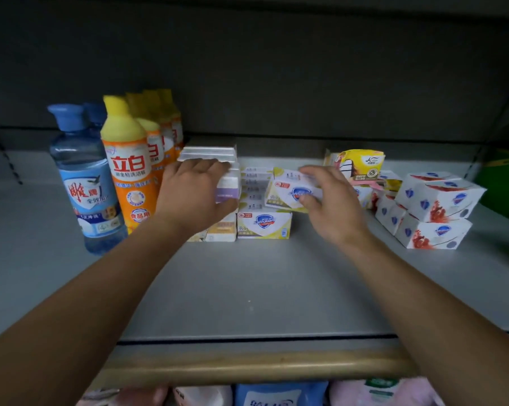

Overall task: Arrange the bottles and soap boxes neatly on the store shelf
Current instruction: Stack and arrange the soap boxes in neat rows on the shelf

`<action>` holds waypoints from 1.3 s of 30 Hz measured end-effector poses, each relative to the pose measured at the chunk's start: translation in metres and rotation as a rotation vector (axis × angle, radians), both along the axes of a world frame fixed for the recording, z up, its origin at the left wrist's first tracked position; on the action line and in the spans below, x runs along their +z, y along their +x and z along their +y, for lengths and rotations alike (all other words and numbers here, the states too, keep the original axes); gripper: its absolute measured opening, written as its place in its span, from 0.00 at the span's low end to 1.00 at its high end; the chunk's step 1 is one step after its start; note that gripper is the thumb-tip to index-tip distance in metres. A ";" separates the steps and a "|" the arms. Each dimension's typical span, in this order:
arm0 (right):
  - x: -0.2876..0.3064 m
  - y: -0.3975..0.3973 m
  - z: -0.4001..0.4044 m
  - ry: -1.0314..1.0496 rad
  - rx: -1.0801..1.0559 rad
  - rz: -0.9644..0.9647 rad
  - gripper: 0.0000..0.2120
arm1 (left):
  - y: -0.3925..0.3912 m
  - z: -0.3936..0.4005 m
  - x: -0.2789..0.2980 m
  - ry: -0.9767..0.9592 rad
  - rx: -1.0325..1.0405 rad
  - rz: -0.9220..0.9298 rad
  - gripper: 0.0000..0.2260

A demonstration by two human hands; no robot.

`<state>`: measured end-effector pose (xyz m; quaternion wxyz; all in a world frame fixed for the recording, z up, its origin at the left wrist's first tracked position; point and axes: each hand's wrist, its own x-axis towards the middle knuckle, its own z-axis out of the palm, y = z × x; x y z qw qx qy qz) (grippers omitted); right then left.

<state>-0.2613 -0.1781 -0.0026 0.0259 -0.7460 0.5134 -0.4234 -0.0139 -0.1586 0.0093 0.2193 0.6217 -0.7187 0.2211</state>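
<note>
Grey metal store shelf point(247, 288) with a dark back panel fills my view, and both my bare arms reach in from the bottom edge.

At about ten o'clock stand the bottles: a clear blue bottle point(85, 183) with a blue cap and a blue-and-white label, and just right of it an orange dish-soap bottle point(130, 174) with a yellow top and red Chinese characters. More orange bottles point(165, 133) line up behind it.

Near the centre, my left hand point(194, 191) lies over a stack of white soap boxes point(218, 183), thumb against the stack's front and fingers over its top; one box shows a pale purple band. Touching that stack on its right is a white and yellow Safeguard box point(263, 224) with a blue shield logo, lying flat on the shelf with more boxes piled behind it.

My right hand point(332, 200), at about one o'clock, pinches a tilted white and yellow soap box point(288, 191) between thumb and fingers, just above the flat one.

At three o'clock sits a loose pile of white soap boxes with red print point(432, 212), with a yellow packet point(361, 164) behind it.
</note>
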 end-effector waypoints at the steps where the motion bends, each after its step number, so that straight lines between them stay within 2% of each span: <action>1: 0.005 0.008 -0.011 0.003 -0.004 0.026 0.22 | 0.001 -0.001 -0.002 -0.016 -0.004 0.009 0.30; 11: 0.019 0.061 -0.095 0.053 -0.016 0.153 0.22 | 0.004 -0.008 -0.009 -0.070 -0.023 0.115 0.32; 20: 0.013 0.066 -0.108 0.102 0.009 0.298 0.25 | 0.004 -0.008 -0.010 -0.068 -0.030 0.098 0.31; 24: 0.018 0.056 -0.094 0.153 0.003 0.309 0.30 | 0.003 -0.006 -0.010 -0.068 -0.022 0.095 0.32; 29: 0.012 0.019 -0.052 0.120 -0.044 0.200 0.27 | 0.002 -0.005 -0.007 -0.023 -0.011 0.095 0.32; 32: 0.001 -0.014 -0.021 0.201 -0.070 0.185 0.26 | 0.000 -0.001 0.000 0.041 -0.001 0.072 0.32; 35: -0.017 -0.047 0.008 0.305 -0.120 0.252 0.25 | -0.007 0.004 0.013 0.130 0.010 0.096 0.31; 39: -0.039 -0.089 0.040 0.457 -0.179 0.398 0.27 | -0.041 0.015 0.026 0.060 -0.063 0.161 0.25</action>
